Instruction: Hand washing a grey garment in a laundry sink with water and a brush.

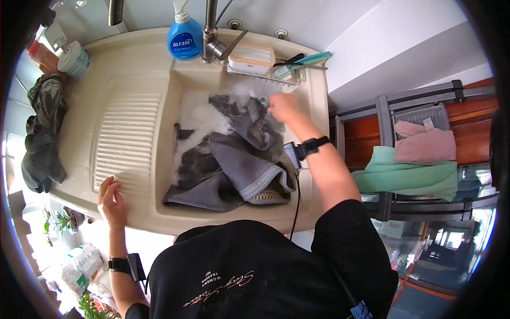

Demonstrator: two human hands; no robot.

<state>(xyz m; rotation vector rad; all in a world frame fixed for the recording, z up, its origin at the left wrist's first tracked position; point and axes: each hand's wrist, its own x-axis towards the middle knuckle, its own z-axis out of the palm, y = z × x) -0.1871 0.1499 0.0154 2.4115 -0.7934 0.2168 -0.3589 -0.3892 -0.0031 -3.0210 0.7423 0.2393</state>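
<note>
A wet dark grey towel (239, 155) with a patterned border lies bunched in the sink basin (306, 199), partly in sudsy water. White foam (203, 119) floats at its left and far sides. My right hand (285, 107) is over the basin's far right part, fingers curled beside the towel's far edge. Whether they pinch any cloth is not clear. My left hand (111, 201) rests near the front end of the ribbed washboard (125, 135), its fingers loosely bent and apart, holding nothing. Below the towel's border a yellowish perforated piece (269, 196) shows.
Behind the basin stand a blue pump bottle (185, 40), the faucet (211, 44), a soap box (251, 60) and a teal-handled brush (303, 63) on a wire rack (263, 77). Dark garments (44, 159) lie along the left rim. Pink (426, 143) and green cloths (410, 173) are at right.
</note>
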